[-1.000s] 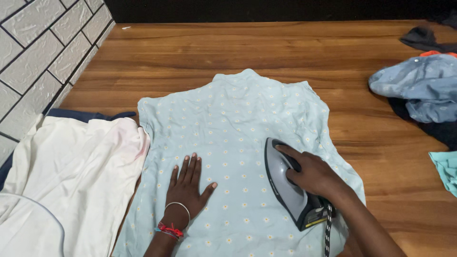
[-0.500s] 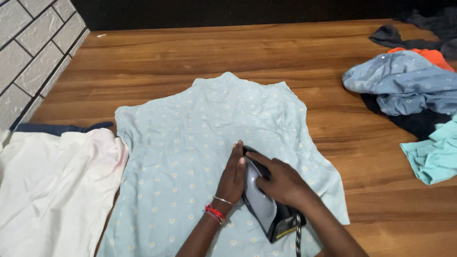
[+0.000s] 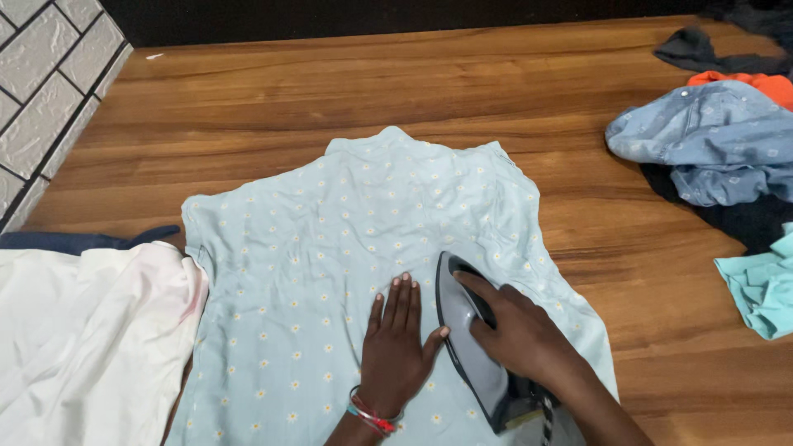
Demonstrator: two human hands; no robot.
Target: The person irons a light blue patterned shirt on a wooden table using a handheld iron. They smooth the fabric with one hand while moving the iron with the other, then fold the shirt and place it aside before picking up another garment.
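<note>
2 hands: right hand [image 3: 516, 334] grips iron [image 3: 471, 347], left hand [image 3: 396, 343] flattens garment [image 3: 347, 248].

Even, soft indoor light; a sharp picture with mild stretching at the edges.

Bright, diffuse light is falling from above, so the wood table [image 3: 330, 107] is showing only a faint sheen on its far part and no hard glare. Shadows are staying short and soft: a thin one is lying under the left hand [image 3: 395, 347] on the pale shirt [image 3: 330, 239], another under the iron [image 3: 471, 347]. The far strip is sinking into near black. Focus is holding across the scene; the tile wall [image 3: 49, 74] at far left is leaning from lens distortion.
</note>
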